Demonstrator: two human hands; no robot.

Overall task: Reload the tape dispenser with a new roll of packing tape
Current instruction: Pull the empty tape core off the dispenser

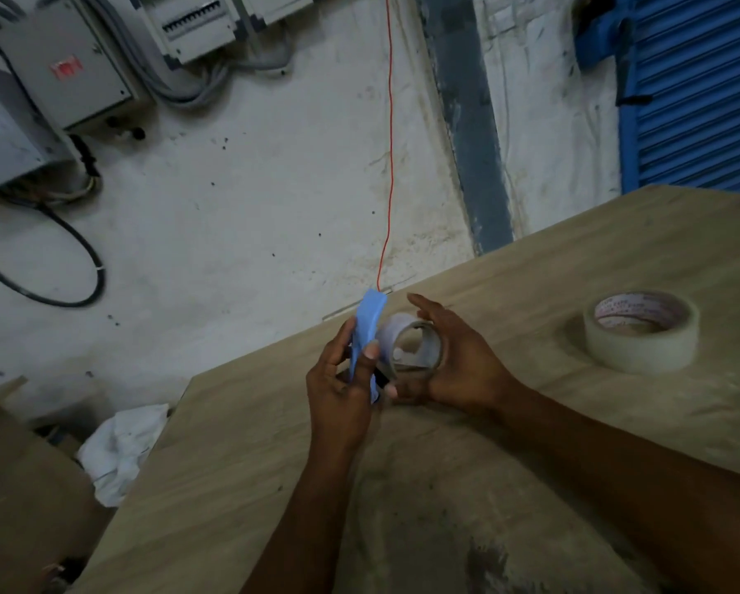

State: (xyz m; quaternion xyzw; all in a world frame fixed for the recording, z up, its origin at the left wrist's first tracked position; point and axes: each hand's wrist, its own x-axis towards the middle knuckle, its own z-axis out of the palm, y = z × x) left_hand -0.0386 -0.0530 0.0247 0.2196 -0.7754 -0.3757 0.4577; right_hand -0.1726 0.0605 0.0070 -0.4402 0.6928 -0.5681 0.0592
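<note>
My left hand [338, 388] grips the blue tape dispenser [367, 323] by its handle, held upright above the wooden table [531, 272]. My right hand [458, 358] curls round a nearly empty cardboard tape core [417, 347] that sits at the dispenser's side; whether the core is on the spindle or off it is unclear. A full roll of clear packing tape [640, 332] lies flat on the table to the right, apart from both hands.
The table's left edge runs diagonally past my left hand. Below it lie a white cloth [121, 452] and cardboard boxes [20, 486]. Electrical boxes and cables hang on the wall at left; a blue shutter [698, 92] stands at right.
</note>
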